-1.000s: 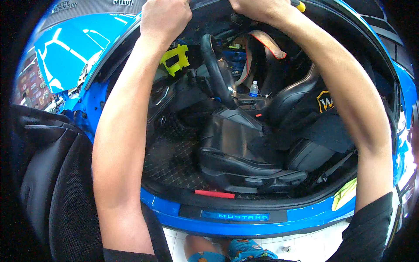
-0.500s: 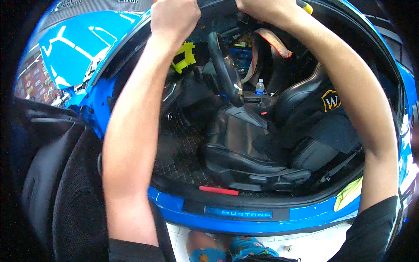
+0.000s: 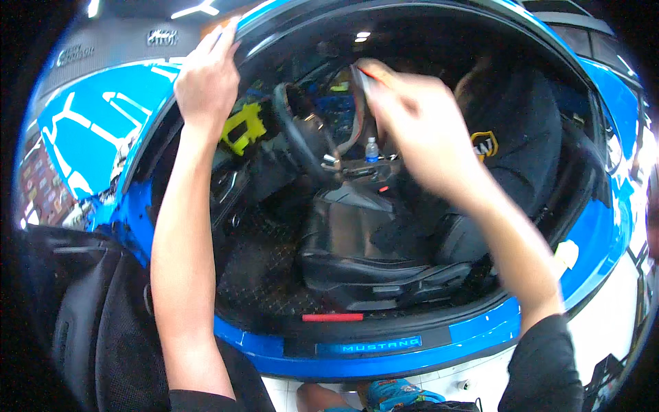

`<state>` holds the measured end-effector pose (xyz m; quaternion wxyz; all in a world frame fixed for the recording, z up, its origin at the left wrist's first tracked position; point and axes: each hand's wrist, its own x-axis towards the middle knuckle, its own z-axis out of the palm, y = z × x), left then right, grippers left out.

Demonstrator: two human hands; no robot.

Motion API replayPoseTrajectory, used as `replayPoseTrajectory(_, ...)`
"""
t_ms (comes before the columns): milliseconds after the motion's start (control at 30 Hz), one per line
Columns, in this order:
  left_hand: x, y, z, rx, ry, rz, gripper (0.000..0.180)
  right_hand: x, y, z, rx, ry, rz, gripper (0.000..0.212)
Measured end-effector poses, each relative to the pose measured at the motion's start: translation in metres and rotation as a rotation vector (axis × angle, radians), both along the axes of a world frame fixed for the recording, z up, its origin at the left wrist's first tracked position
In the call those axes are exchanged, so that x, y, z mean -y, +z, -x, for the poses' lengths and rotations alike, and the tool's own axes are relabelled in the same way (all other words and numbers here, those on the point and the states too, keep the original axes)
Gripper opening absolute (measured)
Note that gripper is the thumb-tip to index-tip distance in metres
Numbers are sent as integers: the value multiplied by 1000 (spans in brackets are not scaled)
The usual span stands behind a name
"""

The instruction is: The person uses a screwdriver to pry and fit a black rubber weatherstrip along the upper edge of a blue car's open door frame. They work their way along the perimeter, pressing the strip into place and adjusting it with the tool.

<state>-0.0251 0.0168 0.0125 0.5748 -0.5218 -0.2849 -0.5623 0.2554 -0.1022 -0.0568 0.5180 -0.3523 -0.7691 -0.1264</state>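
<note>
A blue car (image 3: pixel 268 371) stands before me with its driver's doorway open. My left hand (image 3: pixel 207 81) is raised to the upper left of that doorway. Its fingers reach out straight along the blue windshield pillar (image 3: pixel 255 15), touching it near the top. In front of the opening hangs my right hand (image 3: pixel 415 113), smeared by motion. It looks bent at the fingers, and whether it holds anything is hidden by the blur. Behind it are the black steering wheel (image 3: pixel 296 137) and the driver's seat (image 3: pixel 347 237), partly covered by black cloth with a yellow badge (image 3: pixel 484 145).
A red flat strip (image 3: pixel 333 318) lies on the door sill. A yellow-green piece (image 3: pixel 244 129) sits by the dashboard; a water bottle (image 3: pixel 371 150) stands in the console. The open black-lined door (image 3: pixel 75 309) is at my left. A pale cloth (image 3: pixel 566 255) rests on the rear sill.
My right hand has come down from the top edge of the doorway to its middle. My left hand has shifted left and lower in view, its fingers straightened. The view has tilted upward.
</note>
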Motion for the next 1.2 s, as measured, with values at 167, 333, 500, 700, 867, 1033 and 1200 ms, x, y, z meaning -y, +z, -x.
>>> replayPoseTrajectory(167,2,-2,7,-42,64,-7,34,120,-236,-59,-443,393,1042,42)
replayPoseTrajectory(333,27,14,-32,14,76,358,44,237,-424,-98,-1349,224,1387,41)
replayPoseTrajectory(500,-14,31,27,7,0,485,47,278,-452,-105,-1759,274,1536,34)
replayPoseTrajectory(700,-18,35,40,-59,46,518,50,241,-467,-114,-1977,616,1419,33)
replayPoseTrajectory(867,-14,46,24,-35,-12,604,55,263,-517,-95,-1910,788,1590,26)
replayPoseTrajectory(1033,-2,42,29,70,10,635,56,318,-532,-107,-1925,511,1874,21)
replayPoseTrajectory(1200,13,30,1,143,29,614,52,354,-548,-124,-1392,583,2119,30)
